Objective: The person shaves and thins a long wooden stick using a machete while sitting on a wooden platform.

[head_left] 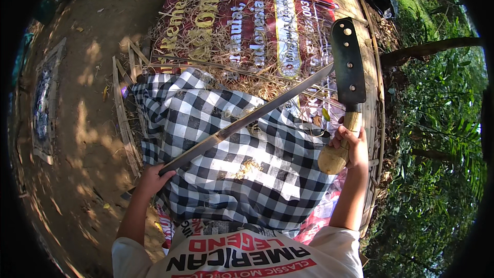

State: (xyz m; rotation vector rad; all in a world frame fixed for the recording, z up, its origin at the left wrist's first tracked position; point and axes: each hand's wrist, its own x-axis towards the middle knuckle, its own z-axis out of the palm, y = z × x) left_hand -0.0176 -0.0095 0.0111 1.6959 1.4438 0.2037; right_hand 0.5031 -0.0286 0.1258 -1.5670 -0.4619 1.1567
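My right hand [355, 146] is wrapped round the pale wooden handle of a broad dark knife [348, 62], held up at the right. Its blade has several round holes or studs along it. At the left, my left hand [152, 179] grips a long, narrow bamboo strip [247, 118] with a joint partway along. The strip slants across my lap from lower left to upper right, and its far end meets or passes behind the knife's blade; I cannot tell which. Beneath it, a black-and-white checked cloth [206, 108] covers my lap, with some curly shavings [248, 168] on it.
Ahead lies a red printed banner [206, 25] strewn with thin shavings, over a bamboo platform whose edge [378, 87] runs along the right. Several loose bamboo strips [125, 118] stick out at the left. Bare soil [82, 123] lies left, green plants [432, 175] right.
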